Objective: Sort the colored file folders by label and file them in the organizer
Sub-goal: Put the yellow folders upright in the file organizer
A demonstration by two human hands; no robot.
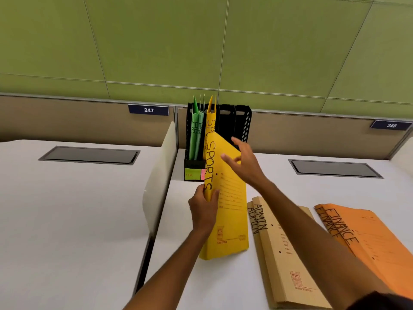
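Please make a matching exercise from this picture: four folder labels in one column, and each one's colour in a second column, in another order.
Labels:
1. HR folders
2. SPORTS folder
3. ADMIN folders
4. FINANCE folders

Colours:
A. orange
B. tan brown
C. green
D. yellow

Pairs: 1-C, 2-D, 3-B, 4-A

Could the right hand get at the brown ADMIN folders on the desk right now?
Probably yes. The right hand is open against the yellow SPORTS folder, gripping nothing, and the ADMIN folders lie uncovered just below its forearm.
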